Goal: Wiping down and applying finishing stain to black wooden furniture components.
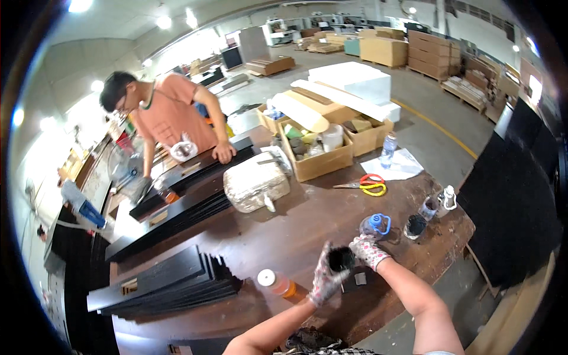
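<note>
a black-smeared, open-topped container [341,259] could slip or spill if the gloved left hand [323,278], curled around it, loosens or tips. it sits between the hands, just left of the gloved right hand [368,252], whose fingers bunch beside a blue-capped jug [370,226]; whether they pinch anything, i cannot tell. a bottle of orange liquid [277,283], near the left hand, might topple if the forearm swings left.

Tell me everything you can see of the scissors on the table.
The scissors lie flat on the brown table, close to a white sheet: one red handle and one yellow handle, plastic-looking. The grey, metal-looking blades point leftward and look nearly closed. Neither the left hand nor right hand touches them.
</note>
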The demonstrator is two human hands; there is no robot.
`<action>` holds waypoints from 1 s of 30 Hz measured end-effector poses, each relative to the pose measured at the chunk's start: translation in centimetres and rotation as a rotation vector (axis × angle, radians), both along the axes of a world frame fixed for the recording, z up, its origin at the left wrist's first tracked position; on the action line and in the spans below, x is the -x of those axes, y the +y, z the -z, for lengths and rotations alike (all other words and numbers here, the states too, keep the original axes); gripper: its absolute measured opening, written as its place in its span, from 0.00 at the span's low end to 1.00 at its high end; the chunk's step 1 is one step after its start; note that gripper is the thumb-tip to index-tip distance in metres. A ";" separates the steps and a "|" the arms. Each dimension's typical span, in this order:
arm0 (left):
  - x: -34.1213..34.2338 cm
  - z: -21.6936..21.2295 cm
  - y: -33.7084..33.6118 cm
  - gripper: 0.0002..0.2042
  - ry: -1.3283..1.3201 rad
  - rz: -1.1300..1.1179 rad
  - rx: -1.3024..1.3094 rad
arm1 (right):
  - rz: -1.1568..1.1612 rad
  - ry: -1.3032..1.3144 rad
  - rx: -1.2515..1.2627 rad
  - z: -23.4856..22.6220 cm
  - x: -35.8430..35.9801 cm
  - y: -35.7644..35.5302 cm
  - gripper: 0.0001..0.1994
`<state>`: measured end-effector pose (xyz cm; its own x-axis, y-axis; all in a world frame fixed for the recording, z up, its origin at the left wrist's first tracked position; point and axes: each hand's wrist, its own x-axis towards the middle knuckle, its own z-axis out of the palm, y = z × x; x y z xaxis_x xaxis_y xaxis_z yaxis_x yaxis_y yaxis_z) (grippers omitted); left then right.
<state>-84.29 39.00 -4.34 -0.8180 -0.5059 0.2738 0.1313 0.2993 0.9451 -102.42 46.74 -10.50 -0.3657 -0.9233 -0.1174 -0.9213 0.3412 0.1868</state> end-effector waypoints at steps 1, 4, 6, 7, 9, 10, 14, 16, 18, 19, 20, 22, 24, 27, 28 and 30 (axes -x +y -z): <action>-2.1 -0.5 0.4 0.47 -0.007 0.049 -0.029 | -0.072 -0.008 0.025 -0.3 0.0 0.0 0.06; -7.5 -1.5 1.8 0.44 0.003 0.151 0.095 | -0.027 -0.031 -0.085 -0.7 0.0 -0.4 0.05; -11.3 -0.8 2.6 0.44 0.022 0.246 0.059 | -0.051 -0.083 -0.154 -0.8 0.2 -0.5 0.08; -13.1 -1.3 3.1 0.44 0.017 0.286 -0.040 | -0.083 -0.061 -0.263 -1.8 -0.3 -0.8 0.09; -16.5 -2.9 3.8 0.44 -0.096 0.289 -0.086 | -0.008 -0.204 0.036 -2.7 -0.2 0.6 0.08; -18.0 -3.6 3.9 0.44 -0.214 0.323 -0.131 | 0.028 -0.244 0.157 -3.4 -0.5 1.1 0.07; -23.1 -3.7 3.6 0.52 -0.184 0.271 -0.362 | 0.205 -0.654 0.713 -8.5 -5.9 2.4 0.05; -25.7 -3.5 2.7 0.52 -0.104 0.213 -0.488 | 0.209 -0.847 0.903 -11.8 -11.6 2.8 0.06; -28.5 -3.1 2.4 0.47 0.026 0.068 -0.462 | 0.141 -1.289 1.036 -13.4 -18.5 2.7 0.09; -30.2 -3.1 1.7 0.44 0.004 0.035 -0.423 | 0.217 -1.287 0.977 -10.3 -19.7 3.2 0.10; -32.2 -3.2 1.2 0.41 -0.029 -0.004 -0.389 | 0.128 -1.343 0.987 -10.0 -23.5 2.5 0.10; -36.8 -3.5 0.6 0.36 0.068 -0.097 -0.467 | 0.284 -1.630 0.865 -13.2 -33.8 0.1 0.08; -42.3 -4.2 0.2 0.36 0.102 -0.211 -0.450 | 0.060 -1.511 0.857 -9.6 -39.3 -2.6 0.09; -51.6 -2.8 -0.8 0.34 0.093 -0.347 -0.418 | -0.131 -1.414 0.626 -11.1 -49.1 -6.9 0.15; -54.6 -2.6 -0.6 0.34 0.175 -0.398 -0.455 | -0.345 -1.190 0.602 -11.5 -51.8 -8.3 0.14; -59.8 -3.1 -0.6 0.38 0.184 -0.531 -0.565 | -0.272 -1.388 0.450 -11.7 -56.6 -10.5 0.10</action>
